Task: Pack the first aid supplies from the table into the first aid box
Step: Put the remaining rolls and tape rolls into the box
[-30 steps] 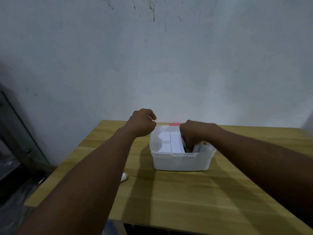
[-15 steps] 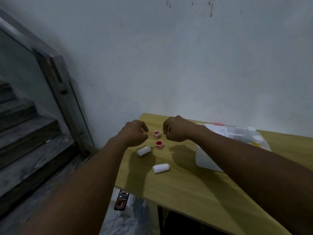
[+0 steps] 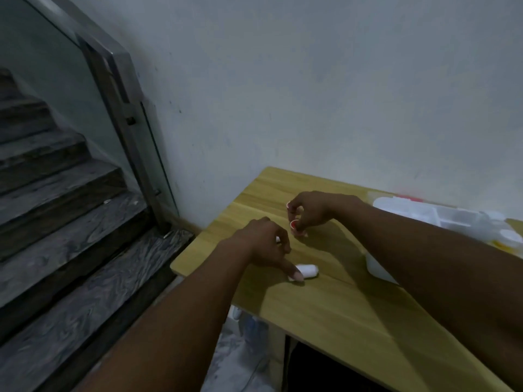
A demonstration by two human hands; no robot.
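Note:
My right hand (image 3: 311,212) is closed on a red-rimmed tape roll (image 3: 295,225) at the table's left end; a second red rim (image 3: 288,205) peeks out by its upper fingers. My left hand (image 3: 263,244) hovers low with fingers apart, one fingertip touching a white gauze roll (image 3: 309,270) that lies on the wood. Another white roll (image 3: 278,239) is almost hidden under that hand. The white first aid box (image 3: 418,215) stands open at the right, partly behind my right forearm, with white and yellow items inside.
The wooden table (image 3: 325,312) ends just left of my hands, against a pale wall. Beyond its edge are dark stone stairs (image 3: 70,236) and a glass panel in a metal frame (image 3: 121,89). Clutter lies on the floor under the table.
My view swung left from the box to the table's end. Both hands dropped to the supplies: the right closed on the red tape, and the left opened and touched the nearer gauze roll.

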